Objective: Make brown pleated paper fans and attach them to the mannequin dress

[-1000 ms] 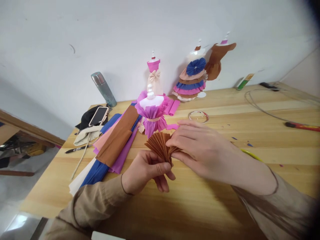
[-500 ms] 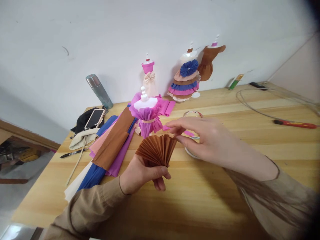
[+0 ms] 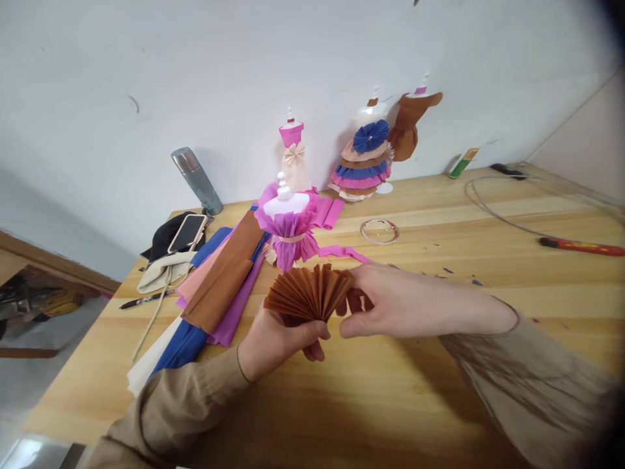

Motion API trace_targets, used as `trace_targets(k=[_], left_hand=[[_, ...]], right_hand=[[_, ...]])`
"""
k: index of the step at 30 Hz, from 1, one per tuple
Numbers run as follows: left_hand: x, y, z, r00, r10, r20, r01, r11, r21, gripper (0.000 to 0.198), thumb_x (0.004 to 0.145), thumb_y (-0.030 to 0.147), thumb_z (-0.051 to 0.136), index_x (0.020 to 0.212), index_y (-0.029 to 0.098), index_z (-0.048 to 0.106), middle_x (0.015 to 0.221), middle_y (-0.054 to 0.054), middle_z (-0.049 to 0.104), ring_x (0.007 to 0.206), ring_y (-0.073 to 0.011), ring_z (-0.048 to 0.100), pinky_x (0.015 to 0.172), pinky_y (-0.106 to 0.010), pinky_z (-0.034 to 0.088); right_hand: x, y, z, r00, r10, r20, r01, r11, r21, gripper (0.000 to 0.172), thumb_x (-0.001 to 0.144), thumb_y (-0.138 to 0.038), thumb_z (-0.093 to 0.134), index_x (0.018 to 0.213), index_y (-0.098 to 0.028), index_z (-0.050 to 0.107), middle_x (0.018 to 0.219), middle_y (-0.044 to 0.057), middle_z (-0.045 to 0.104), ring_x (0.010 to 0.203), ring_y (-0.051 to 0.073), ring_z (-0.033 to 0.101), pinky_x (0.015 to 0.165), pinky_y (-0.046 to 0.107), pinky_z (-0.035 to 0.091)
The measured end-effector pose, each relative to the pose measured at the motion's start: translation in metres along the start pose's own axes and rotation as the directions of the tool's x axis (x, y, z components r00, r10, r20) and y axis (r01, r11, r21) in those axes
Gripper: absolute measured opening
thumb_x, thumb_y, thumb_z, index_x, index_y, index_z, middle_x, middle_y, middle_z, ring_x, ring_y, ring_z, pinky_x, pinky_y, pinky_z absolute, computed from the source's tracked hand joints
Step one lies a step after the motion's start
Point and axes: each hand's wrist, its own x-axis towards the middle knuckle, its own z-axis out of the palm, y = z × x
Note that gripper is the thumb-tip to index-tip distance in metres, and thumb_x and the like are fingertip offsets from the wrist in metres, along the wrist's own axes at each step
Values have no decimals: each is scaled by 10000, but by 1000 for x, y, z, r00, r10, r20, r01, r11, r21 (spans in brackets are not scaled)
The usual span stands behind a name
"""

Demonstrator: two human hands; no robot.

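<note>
Thumb and fingers of the left hand [image 3: 271, 342] clamp the gathered base of a pleated brown paper fan [image 3: 310, 291], spread above a wooden table [image 3: 381, 404]. At its right edge, the right hand [image 3: 385, 299] holds its thumb apart from bent fingers; whether they touch the pleats is unclear. Beyond lie folded colored sheets [image 3: 222, 283], a purple-ruffled dress form [image 3: 291, 225] and, near the wall [image 3: 234, 85], a metallic flask [image 3: 198, 182].
</note>
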Motion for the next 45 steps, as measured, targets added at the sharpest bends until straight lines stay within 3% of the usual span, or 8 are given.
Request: trace_targets(k=[5, 7, 12, 17, 19, 24, 35, 45], left_hand=[[3, -4, -1, 997, 29, -72, -24, 998, 59, 321, 613, 354, 818, 661, 110, 614, 463, -15, 592, 414, -109, 559, 432, -207, 469], [4, -6, -2, 996, 40, -74, -36, 998, 56, 326, 615, 368, 813, 645, 115, 608, 481, -15, 597, 412, -110, 563, 421, -206, 461], [7, -10, -4, 999, 24, -35, -24, 1000, -2, 339, 637, 388, 791, 681, 109, 604, 557, -19, 618, 426, -115, 584, 422, -218, 476], [8, -13, -9, 997, 20, 74, -9, 990, -138, 398, 664, 393, 789, 878, 114, 602, 675, -39, 675, 455, -134, 621, 426, -231, 503], [7, -15, -10, 995, 7, 95, 11, 982, -189, 416, 687, 405, 773, 936, 122, 596, 692, -42, 686, 459, -137, 626, 427, -232, 503], [5, -17, -10, 1000, 8, 25, -2, 968, -253, 403, 726, 451, 719, 916, 111, 618, 692, -56, 687, 461, -136, 618, 425, -232, 482], [4, -16, -9, 976, 184, -117, -189, 981, -33, 319, 752, 403, 723, 824, 105, 637, 595, -8, 629, 407, -82, 528, 408, -209, 420], [6, -13, -8, 981, 134, -137, -133, 991, 20, 374, 717, 456, 739, 690, 120, 576, 532, 6, 584, 362, -64, 489, 364, -184, 382]], right_hand=[[13, -9, 17, 997, -67, 27, 51, 918, 393, 86, 784, -152, 583, 746, -217, 625, 783, -35, 716, 705, 130, 655, 669, 235, 509], [19, -8, 25, 999, 20, -36, 0, 873, 489, 64, 760, -150, 601, 778, -210, 588, 718, -30, 700, 676, 145, 661, 647, 252, 525], [27, -3, 33, 981, 115, -158, -24, 872, 489, 106, 729, -193, 636, 831, -175, 611, 699, -1, 687, 675, 171, 659, 636, 285, 525], [26, -3, 29, 994, 76, -74, -13, 783, 622, 74, 776, -234, 598, 801, -166, 611, 628, -10, 649, 587, 151, 622, 598, 288, 512], [25, -1, 27, 992, 74, -100, 6, 774, 634, 99, 788, -261, 607, 803, -164, 622, 655, -4, 654, 625, 152, 625, 624, 289, 513], [25, 5, 26, 981, 92, -170, 45, 747, 663, 164, 770, -300, 661, 875, -174, 656, 807, 14, 693, 796, 175, 649, 776, 317, 524], [25, 4, 25, 980, 106, -167, 27, 766, 643, 129, 737, -285, 665, 729, -184, 585, 685, -7, 637, 679, 157, 611, 695, 308, 503], [28, -1, 29, 990, 66, -126, 31, 763, 646, 131, 728, -157, 649, 850, -170, 600, 731, -7, 710, 712, 165, 674, 708, 298, 517]])
